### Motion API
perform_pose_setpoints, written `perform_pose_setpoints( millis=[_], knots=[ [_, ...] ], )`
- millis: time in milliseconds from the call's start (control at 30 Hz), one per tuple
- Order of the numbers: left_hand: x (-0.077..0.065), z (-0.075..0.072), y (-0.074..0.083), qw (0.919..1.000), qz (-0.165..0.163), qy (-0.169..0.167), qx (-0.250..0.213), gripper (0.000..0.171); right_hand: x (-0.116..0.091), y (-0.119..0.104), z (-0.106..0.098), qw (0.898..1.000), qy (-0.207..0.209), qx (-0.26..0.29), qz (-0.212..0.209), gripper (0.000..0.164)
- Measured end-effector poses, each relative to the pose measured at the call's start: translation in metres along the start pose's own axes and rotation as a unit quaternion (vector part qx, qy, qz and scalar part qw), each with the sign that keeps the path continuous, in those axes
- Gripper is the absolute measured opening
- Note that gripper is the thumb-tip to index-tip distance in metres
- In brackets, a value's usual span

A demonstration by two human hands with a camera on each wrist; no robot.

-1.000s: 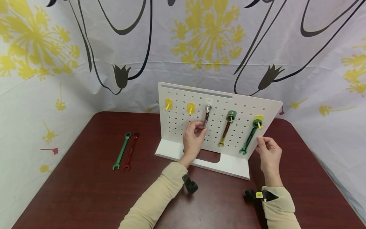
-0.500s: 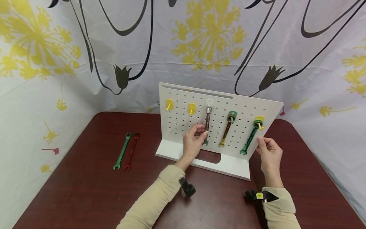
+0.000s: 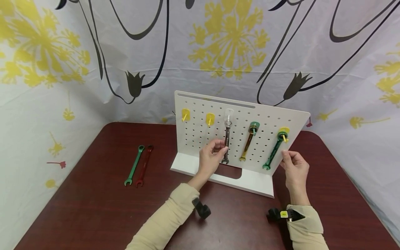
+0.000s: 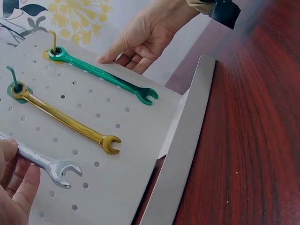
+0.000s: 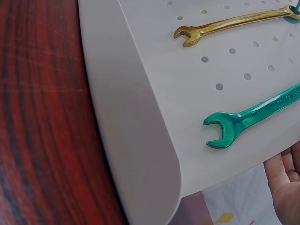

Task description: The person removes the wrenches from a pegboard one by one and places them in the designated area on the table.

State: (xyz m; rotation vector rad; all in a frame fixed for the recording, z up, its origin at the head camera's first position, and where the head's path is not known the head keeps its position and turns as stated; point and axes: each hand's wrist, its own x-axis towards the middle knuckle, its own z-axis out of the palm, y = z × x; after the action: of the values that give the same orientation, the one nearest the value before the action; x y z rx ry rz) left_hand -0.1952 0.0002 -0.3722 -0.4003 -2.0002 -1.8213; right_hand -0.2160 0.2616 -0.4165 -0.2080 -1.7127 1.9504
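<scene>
In the head view my left hand point(image 3: 209, 158) pinches a silver combination wrench point(image 3: 227, 135) between thumb and fingers. The wrench stands nearly upright in front of the white pegboard point(image 3: 200, 130), its ring end just below the clear hook point(image 3: 229, 114) and its open end down. My right hand point(image 3: 295, 170) holds the board's right edge, thumb at the front and fingers behind. Hanging from hooks to the right are a gold wrench point(image 3: 247, 146) and a green wrench point(image 3: 273, 152); the left wrist view shows the silver wrench's open jaw point(image 4: 61, 172) close up.
Two yellow hooks point(image 3: 210, 119) on the board's left part bear nothing. Left of the stand, a second green wrench point(image 3: 134, 165) and a red wrench point(image 3: 144, 166) lie side by side on the dark red table point(image 3: 93, 208). A patterned curtain point(image 3: 156, 100) hangs behind.
My left hand has drawn the silver wrench downward, so its ring end sits lower relative to the clear hook. The right hand keeps its hold on the board's edge.
</scene>
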Motion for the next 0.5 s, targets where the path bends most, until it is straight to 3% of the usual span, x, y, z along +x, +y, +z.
perform_pose_setpoints(
  millis=[233,500],
  knots=[
    [-0.003,-0.005,0.001,0.9999,-0.004,-0.015,0.003,0.015,0.000,0.000,0.000,1.000,0.003,-0.005,0.001,0.012],
    [-0.003,-0.009,-0.025,0.9946,-0.061,-0.062,-0.057,0.020,0.001,0.000,0.001,1.000,0.005,-0.002,0.002,0.010]
  ],
)
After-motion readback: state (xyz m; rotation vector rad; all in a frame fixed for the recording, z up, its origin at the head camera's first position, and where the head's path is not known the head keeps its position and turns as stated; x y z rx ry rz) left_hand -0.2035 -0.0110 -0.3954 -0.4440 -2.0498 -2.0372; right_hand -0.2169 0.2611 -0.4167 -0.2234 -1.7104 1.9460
